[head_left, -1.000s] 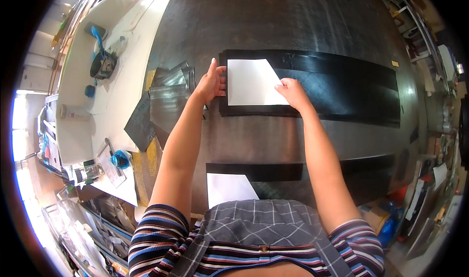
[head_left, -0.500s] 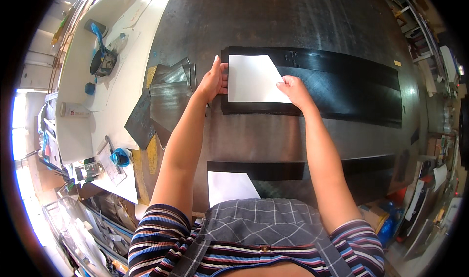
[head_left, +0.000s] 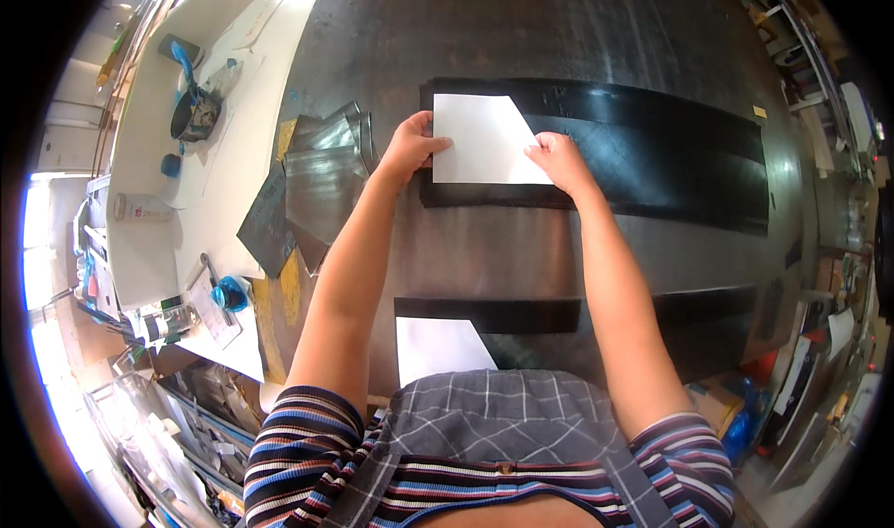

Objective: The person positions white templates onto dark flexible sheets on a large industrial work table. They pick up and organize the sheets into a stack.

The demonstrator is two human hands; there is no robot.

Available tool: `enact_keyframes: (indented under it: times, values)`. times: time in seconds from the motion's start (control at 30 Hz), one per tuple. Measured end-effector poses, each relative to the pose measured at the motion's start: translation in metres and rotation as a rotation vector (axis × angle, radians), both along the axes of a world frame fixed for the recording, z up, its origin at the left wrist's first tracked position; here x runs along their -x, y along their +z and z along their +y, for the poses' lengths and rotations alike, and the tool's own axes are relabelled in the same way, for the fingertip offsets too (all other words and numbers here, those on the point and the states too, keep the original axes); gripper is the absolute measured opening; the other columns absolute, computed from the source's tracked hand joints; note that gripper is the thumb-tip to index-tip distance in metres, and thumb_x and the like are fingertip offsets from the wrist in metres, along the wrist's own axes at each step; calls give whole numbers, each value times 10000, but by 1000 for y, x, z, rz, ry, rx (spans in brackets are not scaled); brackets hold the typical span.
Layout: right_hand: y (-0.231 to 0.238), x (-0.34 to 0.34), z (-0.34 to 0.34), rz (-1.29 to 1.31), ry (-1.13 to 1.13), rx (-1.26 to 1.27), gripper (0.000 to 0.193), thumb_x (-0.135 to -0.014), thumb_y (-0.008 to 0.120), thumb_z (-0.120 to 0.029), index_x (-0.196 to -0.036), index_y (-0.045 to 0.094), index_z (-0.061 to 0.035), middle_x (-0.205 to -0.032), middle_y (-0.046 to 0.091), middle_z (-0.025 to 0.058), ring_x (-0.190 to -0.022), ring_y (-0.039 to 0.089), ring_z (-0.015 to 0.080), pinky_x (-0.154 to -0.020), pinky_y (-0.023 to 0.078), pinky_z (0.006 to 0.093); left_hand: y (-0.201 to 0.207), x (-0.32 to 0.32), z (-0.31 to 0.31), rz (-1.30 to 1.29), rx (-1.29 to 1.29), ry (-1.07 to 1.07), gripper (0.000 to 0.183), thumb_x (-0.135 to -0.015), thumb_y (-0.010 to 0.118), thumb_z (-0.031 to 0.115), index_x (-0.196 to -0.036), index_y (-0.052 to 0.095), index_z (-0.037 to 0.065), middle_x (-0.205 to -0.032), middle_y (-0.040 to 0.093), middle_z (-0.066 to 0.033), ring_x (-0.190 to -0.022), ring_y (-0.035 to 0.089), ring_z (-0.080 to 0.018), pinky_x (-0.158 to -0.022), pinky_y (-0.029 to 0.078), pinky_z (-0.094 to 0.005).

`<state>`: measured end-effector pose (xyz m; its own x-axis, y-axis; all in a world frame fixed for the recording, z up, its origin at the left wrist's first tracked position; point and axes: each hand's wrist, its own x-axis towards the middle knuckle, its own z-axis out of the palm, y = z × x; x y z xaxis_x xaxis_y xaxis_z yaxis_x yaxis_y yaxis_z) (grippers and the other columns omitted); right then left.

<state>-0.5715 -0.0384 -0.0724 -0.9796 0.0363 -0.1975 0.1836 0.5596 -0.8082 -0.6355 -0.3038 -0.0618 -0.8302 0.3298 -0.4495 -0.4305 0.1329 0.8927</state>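
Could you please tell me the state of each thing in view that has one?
Upper white sheet: flat, over black sheets
Left hand: thumb on that sheet, fingertips hidden
Right hand: pinching that sheet's slanted edge
Black sheets: overlapping, flat
Lower white sheet: lying flat, partly hidden by apron
Grey pieces: overlapping

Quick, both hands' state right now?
Left hand: closed, holding the white sheet by its left edge.
Right hand: closed, holding its slanted right edge.
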Motion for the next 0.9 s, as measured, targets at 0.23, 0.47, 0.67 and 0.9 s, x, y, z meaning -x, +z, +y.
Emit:
enact_keyframes:
  times: [0.23,0.47,0.67,0.9]
  values:
    - [25,-48,6,203,-274,-326,363,-852,645,-320,-987,618,16,-765,673,126,-753,659,305,-691,516,375,5,1,0,132,148,57,427,-753,663,-7,-1163,545,-15,-948,652,-89,-818,646,-174,-713,530,-290]
    - [38,-148,38,-294,-592,931,560,-908,560,-473,-1117,548,46,-989,654,178,-943,645,268,-818,531,357,147,-45,62,724,285,75,437,-756,655,-8,-1179,545,-2,-880,644,-64,-758,594,-103,-677,480,-235]
    - [-6,-107,89,380,-935,1967,695,-889,549,-532,-1231,454,65,-1199,584,164,-1106,575,280,-961,473,400,218,-131,61,1116,32,297,517,-751,714,-43,-1235,543,20,-955,653,-88,-849,619,-135,-729,504,-211]
    - [-17,-158,213,705,-823,2065,367,-985,373,-265,-1193,539,-13,-1217,599,140,-1137,557,309,-1012,419,468,149,-147,-73,757,196,436,445,-821,638,28,-1237,490,-23,-1100,603,-103,-1010,561,-181,-896,433,-293]
